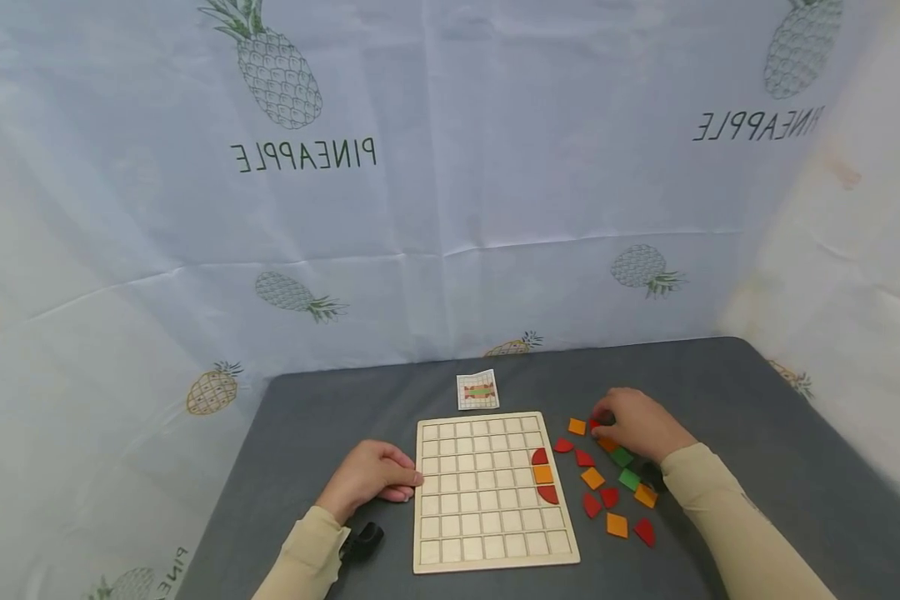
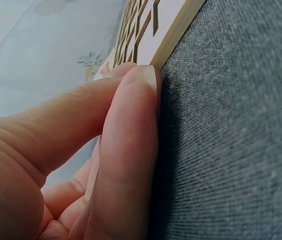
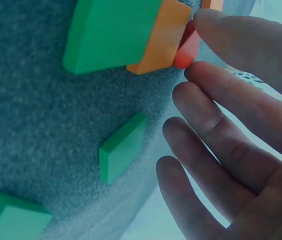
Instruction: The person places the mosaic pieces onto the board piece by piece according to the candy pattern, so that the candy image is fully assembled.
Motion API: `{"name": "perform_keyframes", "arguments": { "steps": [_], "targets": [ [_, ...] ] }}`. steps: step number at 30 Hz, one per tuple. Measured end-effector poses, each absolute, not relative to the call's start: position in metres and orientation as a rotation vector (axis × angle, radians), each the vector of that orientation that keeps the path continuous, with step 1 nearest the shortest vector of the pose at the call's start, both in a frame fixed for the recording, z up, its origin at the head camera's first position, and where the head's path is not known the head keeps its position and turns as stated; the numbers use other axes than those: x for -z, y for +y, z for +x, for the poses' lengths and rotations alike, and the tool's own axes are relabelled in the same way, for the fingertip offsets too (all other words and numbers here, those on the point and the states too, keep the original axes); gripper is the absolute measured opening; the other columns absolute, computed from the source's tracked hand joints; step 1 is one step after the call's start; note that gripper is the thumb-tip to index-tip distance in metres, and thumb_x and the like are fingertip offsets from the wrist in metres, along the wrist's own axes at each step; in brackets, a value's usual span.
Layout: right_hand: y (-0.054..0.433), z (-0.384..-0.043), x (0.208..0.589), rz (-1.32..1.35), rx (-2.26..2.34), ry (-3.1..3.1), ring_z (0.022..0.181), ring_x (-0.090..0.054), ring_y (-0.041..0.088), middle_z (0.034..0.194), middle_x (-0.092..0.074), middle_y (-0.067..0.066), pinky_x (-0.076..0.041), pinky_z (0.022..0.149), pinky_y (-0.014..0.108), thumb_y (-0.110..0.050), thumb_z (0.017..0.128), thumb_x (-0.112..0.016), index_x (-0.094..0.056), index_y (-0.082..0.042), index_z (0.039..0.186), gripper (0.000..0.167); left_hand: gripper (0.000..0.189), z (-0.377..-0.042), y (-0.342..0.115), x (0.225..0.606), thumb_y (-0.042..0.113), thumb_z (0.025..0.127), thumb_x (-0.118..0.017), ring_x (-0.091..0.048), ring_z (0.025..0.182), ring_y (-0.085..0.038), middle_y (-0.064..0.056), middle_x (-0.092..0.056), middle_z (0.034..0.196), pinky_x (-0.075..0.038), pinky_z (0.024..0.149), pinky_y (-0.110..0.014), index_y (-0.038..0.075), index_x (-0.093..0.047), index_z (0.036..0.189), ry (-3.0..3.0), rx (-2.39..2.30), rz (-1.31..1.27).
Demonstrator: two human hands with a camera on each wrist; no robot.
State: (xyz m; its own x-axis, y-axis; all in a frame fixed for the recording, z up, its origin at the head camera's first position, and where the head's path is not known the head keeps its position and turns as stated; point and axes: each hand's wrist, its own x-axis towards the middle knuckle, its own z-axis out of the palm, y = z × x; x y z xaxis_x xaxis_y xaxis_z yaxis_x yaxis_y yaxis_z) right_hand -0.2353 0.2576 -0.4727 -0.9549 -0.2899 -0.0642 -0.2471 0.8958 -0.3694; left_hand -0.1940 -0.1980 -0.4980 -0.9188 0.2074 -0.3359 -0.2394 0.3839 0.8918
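A pale wooden grid board (image 1: 450, 527) lies on the table. Along its right side sit an orange square (image 1: 543, 474) and two red quarter-round pieces, one above it (image 1: 540, 456) and one below (image 1: 547, 494). My left hand (image 1: 375, 479) pinches the board's left edge (image 2: 173, 45) between thumb and forefinger. To the right of the board, my right hand (image 1: 640, 423) has thumb and forefinger at opposite ends of a red piece (image 3: 187, 50), pinching it. An orange piece (image 3: 163, 35) and a green piece (image 3: 111, 32) lie close beside those fingertips.
Loose red, orange and green pieces are scattered right of the board, among them an orange square (image 1: 617, 525) and a red piece (image 1: 644, 532). A small pattern card (image 1: 477, 403) lies behind the board. Pineapple-print cloth (image 1: 450, 192) hangs behind the grey table (image 1: 307, 417).
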Motion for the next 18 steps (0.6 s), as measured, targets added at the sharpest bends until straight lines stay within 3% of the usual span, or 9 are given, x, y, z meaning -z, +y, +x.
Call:
{"name": "perform_keyframes", "arguments": {
  "steps": [10,18],
  "targets": [
    [0.255,-0.235,0.472,-0.353,0.615,2.938,0.089,-0.068,0.019,0.103,-0.074,0.003,-0.064,0.079,0.045,-0.021,0.094,-0.086,-0.082,-0.017,0.098,0.007,0.033,-0.194,-0.197,0.499,0.016,0.083,-0.095,-0.076,0.067,-0.011,-0.008,-0.081,0.083,-0.068,0.065,-0.031,-0.003,-0.075,0.102,2.254,-1.549,-0.038],
    [0.201,-0.213,0.472,-0.431,0.728,2.968,0.087,-0.065,0.013,0.099,-0.072,-0.002,-0.063,0.078,0.037,-0.02,0.092,-0.088,-0.083,-0.015,0.102,0.013,0.034,-0.194,-0.197,0.498,0.016,0.083,-0.095,-0.077,0.068,-0.012,-0.008,-0.081,0.083,-0.068,0.065,-0.032,-0.003,-0.075,0.103,2.254,-1.548,-0.049]
  ]
}}
